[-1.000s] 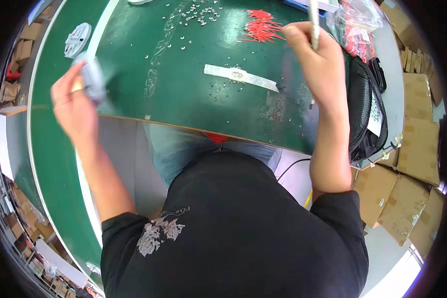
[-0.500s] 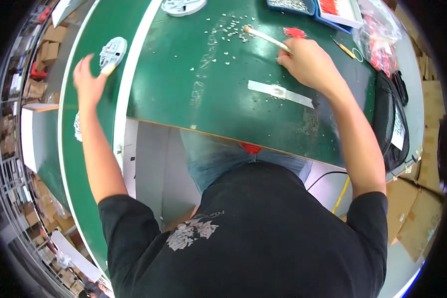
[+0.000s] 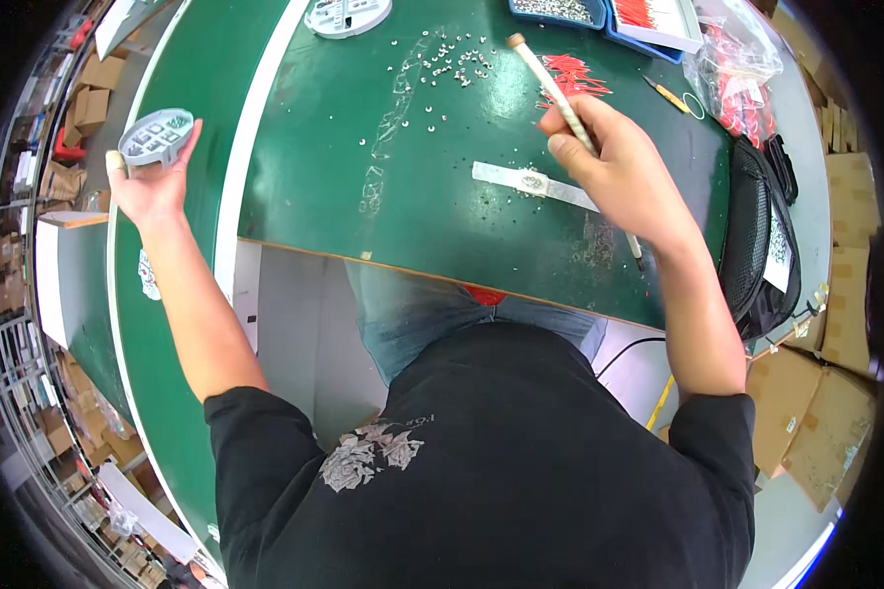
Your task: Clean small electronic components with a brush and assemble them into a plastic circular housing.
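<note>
My left hand [image 3: 155, 198] is raised over the green strip at the left, its fingers closed around the rim of a grey oval plastic housing [image 3: 155, 139]. Raised compartments and small fittings show on the housing's upturned face. A pale covering wraps one fingertip of this hand. Over the right part of the table, my right hand [image 3: 621, 162] grips a long pale stick-like tool [image 3: 542, 74]. The tool slants, with a brownish knob at its far end and a thin dark tip below the hand. Red thin pieces [image 3: 572, 74] lie just beyond my right fingers.
Small metal bits [image 3: 452, 61] lie scattered on the green table [image 3: 304, 187]. A pale tape strip [image 3: 501, 175] holds tiny dark pieces. Another grey housing [image 3: 349, 16] sits at the far left. Blue bins [image 3: 558, 12], a yellow-handled tool [image 3: 670, 96] and a black case [image 3: 756, 245] stand right.
My left hand has picked up the grey housing from the green strip and turned palm up under it. My right hand has drawn nearer and tilted the stick-like tool more upright.
</note>
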